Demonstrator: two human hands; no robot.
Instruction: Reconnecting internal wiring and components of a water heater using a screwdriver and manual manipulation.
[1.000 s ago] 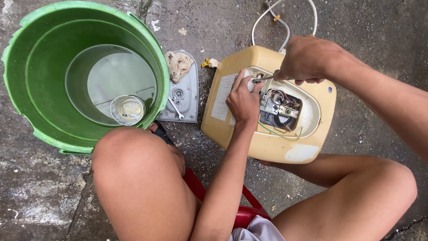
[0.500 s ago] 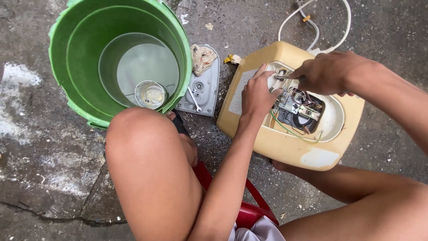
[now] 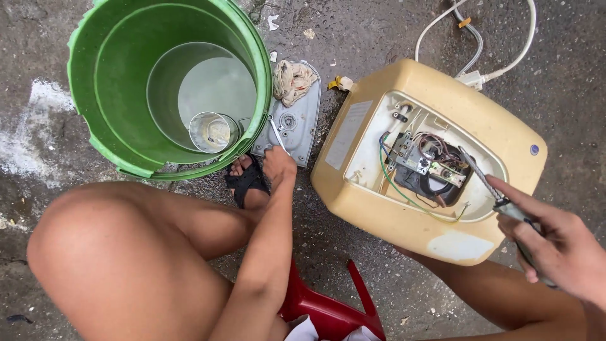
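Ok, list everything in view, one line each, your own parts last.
bucket: one, green, upper left, water inside
small tin: one, metal, inside the bucket
cover plate: one, grey, on the ground beside the bucket
rag: one, cream, on the plate's top
appliance casing: one, yellow, opened, wiring exposed, right of centre
cable: white, top right
stool: one, red, bottom centre
sandal: one, black, on the foot
left hand: fingers on a thin metal tool at the plate
right hand: holds a screwdriver
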